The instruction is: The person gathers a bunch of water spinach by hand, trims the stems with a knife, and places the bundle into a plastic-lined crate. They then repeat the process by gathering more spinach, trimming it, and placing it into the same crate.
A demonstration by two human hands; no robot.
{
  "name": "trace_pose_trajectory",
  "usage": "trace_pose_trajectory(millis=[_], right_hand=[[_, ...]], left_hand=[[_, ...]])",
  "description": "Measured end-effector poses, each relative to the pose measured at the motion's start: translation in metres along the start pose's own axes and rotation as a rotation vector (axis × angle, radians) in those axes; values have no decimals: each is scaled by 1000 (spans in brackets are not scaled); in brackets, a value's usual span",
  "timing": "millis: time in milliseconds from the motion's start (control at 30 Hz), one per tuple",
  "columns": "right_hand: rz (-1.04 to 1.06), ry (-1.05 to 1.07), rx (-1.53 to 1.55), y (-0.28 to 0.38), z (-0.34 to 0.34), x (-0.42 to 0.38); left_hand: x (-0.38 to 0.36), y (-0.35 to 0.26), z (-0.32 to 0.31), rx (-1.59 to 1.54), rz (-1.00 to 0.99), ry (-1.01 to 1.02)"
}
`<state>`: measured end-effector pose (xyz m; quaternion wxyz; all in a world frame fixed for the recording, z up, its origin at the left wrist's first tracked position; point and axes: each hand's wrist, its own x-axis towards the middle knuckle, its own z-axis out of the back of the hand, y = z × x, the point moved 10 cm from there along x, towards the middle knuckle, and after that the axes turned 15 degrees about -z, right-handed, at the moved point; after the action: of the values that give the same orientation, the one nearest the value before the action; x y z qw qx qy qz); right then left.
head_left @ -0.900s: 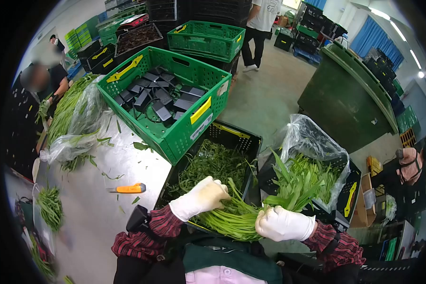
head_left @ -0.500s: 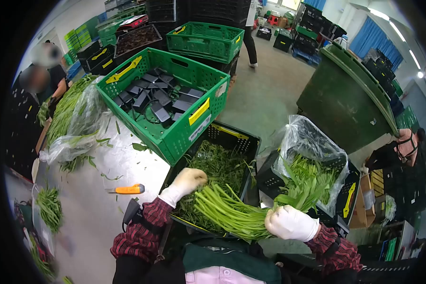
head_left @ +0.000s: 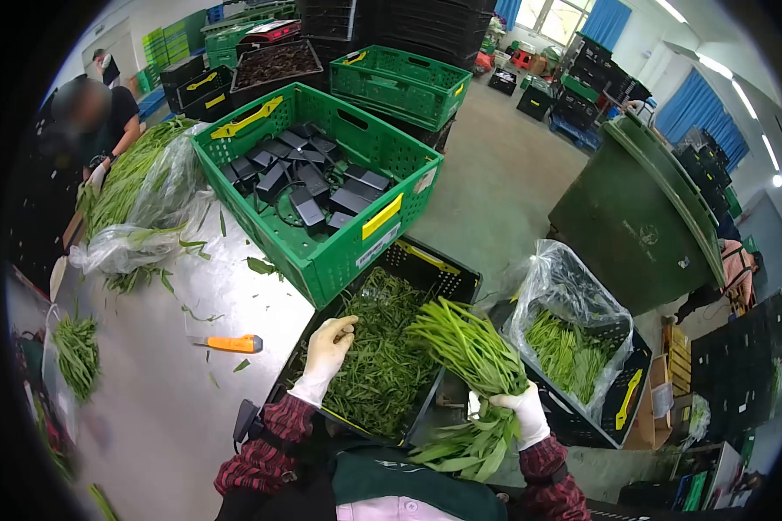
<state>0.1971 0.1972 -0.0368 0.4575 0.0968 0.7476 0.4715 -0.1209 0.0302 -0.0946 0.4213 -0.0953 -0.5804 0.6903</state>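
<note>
My right hand, in a white glove, is wrapped around the middle of a bunch of leafy green vegetables. The cut stems point up and to the left; the leaves hang below the hand. My left hand, also gloved, is over the left side of a black crate of loose green leaves. Its fingers are slightly bent and apart from the thumb, with nothing visible in them. To the right, a black crate lined with a clear plastic bag holds more greens.
An orange cutter lies on the metal table. A green crate of black adapters stands beyond it. A heap of greens sits near a co-worker. A large green bin stands at the right.
The bunch has turned so its stems point upward, and the leaves hang below my right hand. My left hand has moved left, away from the stems. The view has shifted slightly.
</note>
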Motion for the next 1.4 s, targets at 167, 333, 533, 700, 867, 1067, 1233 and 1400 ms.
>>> trace_pose_trajectory(millis=[167,333,533,700,867,1067,1233,1400], right_hand=[[9,57,169,4,-8,-2],[-206,116,515,-86,49,25],[-310,124,621,-102,45,12],[-334,119,631,-101,49,6],[-349,132,629,-95,47,4],[-366,141,633,-89,45,2],[-382,152,636,-84,42,-2],[-406,182,647,-69,30,-8]], left_hand=[[1,-55,11,-40,-37,-112],[0,-112,-12,-9,-291,-46],[-13,-151,-50,141,-580,52],[-41,-73,-104,-458,383,260],[-38,-52,-73,-407,284,-76],[-2,-70,-42,110,-248,-157],[12,-79,-41,338,-515,151],[18,-11,-8,-118,71,1]])
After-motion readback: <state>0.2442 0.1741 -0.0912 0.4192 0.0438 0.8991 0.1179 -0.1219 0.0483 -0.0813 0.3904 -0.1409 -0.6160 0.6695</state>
